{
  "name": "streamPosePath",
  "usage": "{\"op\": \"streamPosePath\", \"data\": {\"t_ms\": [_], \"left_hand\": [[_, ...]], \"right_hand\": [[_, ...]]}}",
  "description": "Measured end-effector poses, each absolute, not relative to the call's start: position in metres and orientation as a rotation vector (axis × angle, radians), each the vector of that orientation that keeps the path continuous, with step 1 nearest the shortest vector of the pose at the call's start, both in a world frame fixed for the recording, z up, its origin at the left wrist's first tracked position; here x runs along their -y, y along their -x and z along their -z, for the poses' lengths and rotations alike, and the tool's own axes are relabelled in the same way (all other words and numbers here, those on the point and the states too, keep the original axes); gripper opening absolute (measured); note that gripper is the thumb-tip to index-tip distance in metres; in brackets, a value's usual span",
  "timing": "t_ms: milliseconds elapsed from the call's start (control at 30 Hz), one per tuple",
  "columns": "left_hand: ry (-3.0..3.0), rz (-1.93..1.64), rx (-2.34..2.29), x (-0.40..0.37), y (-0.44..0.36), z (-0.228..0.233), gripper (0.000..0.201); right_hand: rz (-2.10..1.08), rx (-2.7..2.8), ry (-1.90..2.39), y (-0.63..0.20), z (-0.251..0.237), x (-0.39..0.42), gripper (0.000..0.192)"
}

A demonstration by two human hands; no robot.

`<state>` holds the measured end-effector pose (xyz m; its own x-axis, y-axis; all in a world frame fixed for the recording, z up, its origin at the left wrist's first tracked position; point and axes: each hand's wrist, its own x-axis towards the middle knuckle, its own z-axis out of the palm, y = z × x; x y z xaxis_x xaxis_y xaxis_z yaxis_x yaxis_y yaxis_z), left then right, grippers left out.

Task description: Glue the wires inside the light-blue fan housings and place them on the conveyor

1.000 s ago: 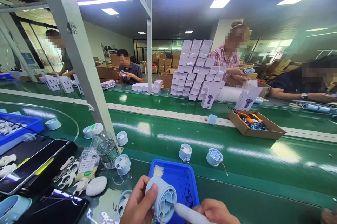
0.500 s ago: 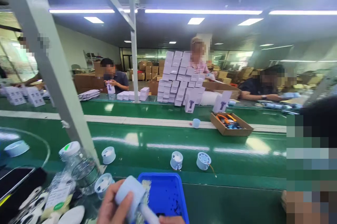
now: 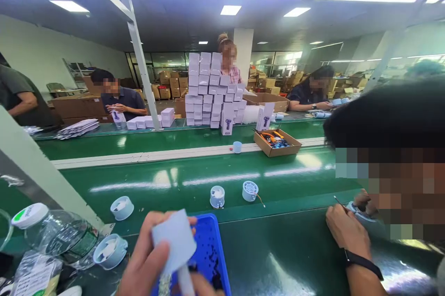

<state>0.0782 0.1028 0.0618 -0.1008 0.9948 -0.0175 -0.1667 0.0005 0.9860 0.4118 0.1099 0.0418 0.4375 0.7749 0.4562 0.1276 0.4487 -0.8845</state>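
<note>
Our view has swung right since the last look: the steel post has slid off to the left edge and a co-worker's hand [image 3: 347, 233] has come in at the right, busy over a small round part. Our left hand [image 3: 146, 259] is wrapped around the pale blue fan housing [image 3: 174, 238], thumb and fingers clamped on its sides, low in the frame just over the blue tray [image 3: 210, 240]. Our right hand [image 3: 205, 286] barely shows at the bottom edge, closed on the white driver [image 3: 182, 282] that points up into the housing. We judge that housing a light, hollow, stiff plastic shell, smooth and a bit slippery, best pinched by the outer wall, not the thin grille. The green belt [image 3: 194, 180] is glossy and flat; 2 more housings [image 3: 217, 196] sit on it just beyond the tray, a water bottle [image 3: 52, 236] lies at left, and stacked white boxes [image 3: 212, 92] rise across the line.
</note>
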Motion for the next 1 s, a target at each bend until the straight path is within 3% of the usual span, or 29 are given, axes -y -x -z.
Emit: {"op": "streamPosePath", "data": {"t_ms": [100, 167, 233, 333, 400, 500, 600, 733, 867, 1000], "left_hand": [[-1.846, -0.980, -1.503, -0.164, -0.082, -0.067, 0.037], [-1.955, -0.849, -1.546, -0.206, -0.082, -0.062, 0.039], [-2.046, -0.719, -1.567, -0.239, -0.088, -0.052, 0.022], [-2.179, -0.565, -1.517, -0.262, -0.115, -0.032, 0.058], [-2.272, -0.465, -1.417, -0.267, -0.139, -0.021, 0.036], [-2.358, -0.374, -1.266, -0.270, -0.163, -0.015, 0.030], [-2.348, -0.455, -1.233, -0.268, -0.162, -0.029, 0.031], [-2.166, -0.810, -1.321, -0.240, -0.125, -0.079, 0.026], [-1.843, -1.142, -1.334, -0.172, -0.066, -0.123, 0.013], [-1.518, -1.313, -1.314, -0.100, -0.016, -0.124, 0.019]], "right_hand": [[-0.610, 1.146, 1.091, -0.342, -0.021, -0.101, 0.029], [-0.684, 1.218, 1.113, -0.293, -0.002, -0.093, 0.038], [-0.747, 1.270, 1.177, -0.259, 0.019, -0.088, 0.043], [-0.803, 1.301, 1.333, -0.238, 0.044, -0.089, 0.046], [-0.845, 1.337, 1.319, -0.236, 0.049, -0.096, 0.040], [-0.982, 1.389, 1.199, -0.230, 0.044, -0.110, 0.032], [-1.106, 1.412, 1.074, -0.216, 0.037, -0.122, 0.028], [-1.150, 1.378, 1.029, -0.201, 0.043, -0.132, 0.037], [-1.182, 1.353, 1.031, -0.199, 0.054, -0.135, 0.041], [-1.194, 1.362, 1.032, -0.201, 0.060, -0.136, 0.039]]}}
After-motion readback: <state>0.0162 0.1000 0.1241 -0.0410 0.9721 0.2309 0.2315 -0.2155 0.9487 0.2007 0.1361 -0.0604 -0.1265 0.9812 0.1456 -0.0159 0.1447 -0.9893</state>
